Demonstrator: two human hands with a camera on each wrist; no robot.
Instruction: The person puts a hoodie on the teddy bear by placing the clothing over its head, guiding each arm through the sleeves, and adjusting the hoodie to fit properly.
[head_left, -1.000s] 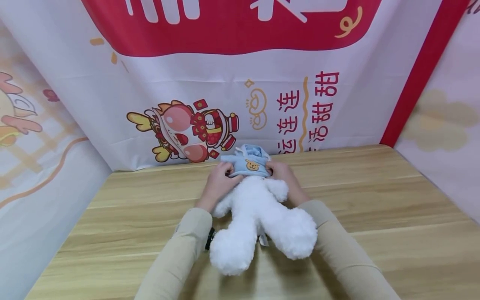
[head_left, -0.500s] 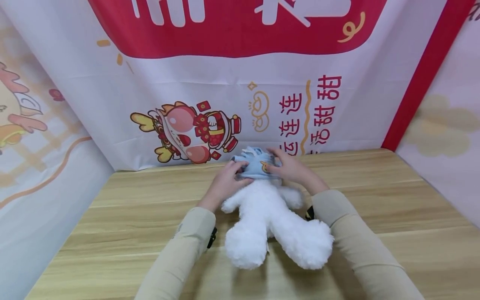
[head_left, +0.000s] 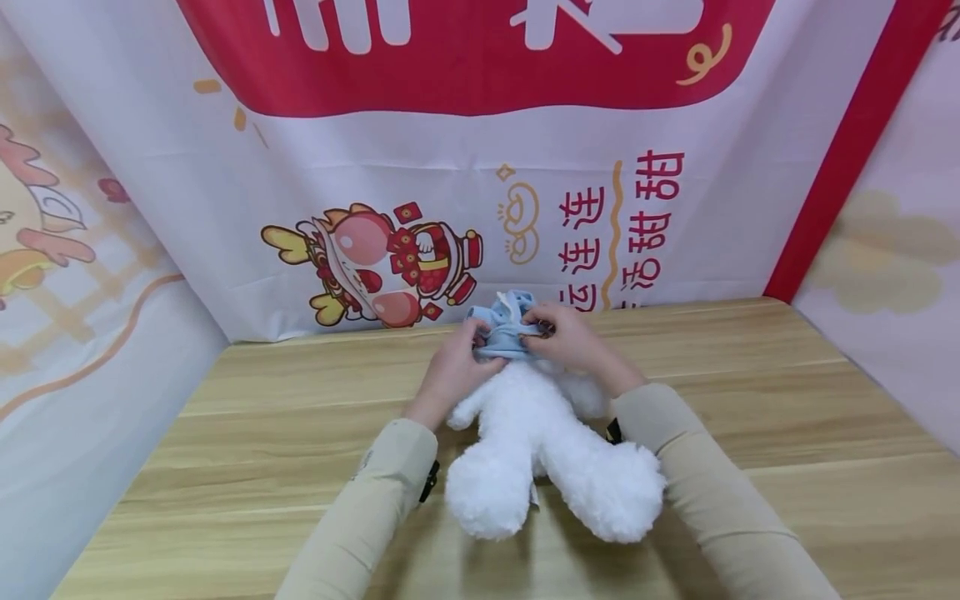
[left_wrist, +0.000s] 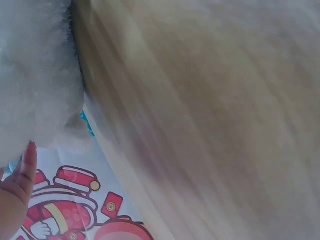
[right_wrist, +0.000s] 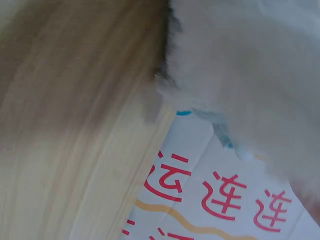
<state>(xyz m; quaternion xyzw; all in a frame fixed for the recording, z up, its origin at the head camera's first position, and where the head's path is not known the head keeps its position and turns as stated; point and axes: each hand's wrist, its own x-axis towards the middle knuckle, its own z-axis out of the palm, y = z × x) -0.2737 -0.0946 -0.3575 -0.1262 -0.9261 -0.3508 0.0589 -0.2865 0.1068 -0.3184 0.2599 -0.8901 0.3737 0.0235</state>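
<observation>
A white plush toy [head_left: 525, 425] lies on the wooden table, its legs pointing toward me. Over its head end is bunched a small light blue hooded top [head_left: 504, 337], which hides the head. My left hand [head_left: 453, 367] grips the left side of the top, thumb at the lower hem. On the other side, my right hand [head_left: 570, 337] pinches a gathered fold of the fabric, which covers the printed patch. White fur [left_wrist: 40, 75] fills the upper left of the left wrist view, with the left hand's fingers [left_wrist: 26, 170] below it. The right wrist view shows mostly fur [right_wrist: 240, 65].
The wooden table [head_left: 300, 433] runs back to a white printed cloth [head_left: 420, 150] hanging behind the toy. Another printed cloth [head_left: 90, 333] hangs along the left side, and one with a pale flower [head_left: 885, 250] on the right. A tag [head_left: 535, 493] shows between the toy's legs.
The toy and top have shifted slightly right. My right hand has moved from the top's right edge onto its front, gathering the fabric into a fold. The left hand stays at the left side.
</observation>
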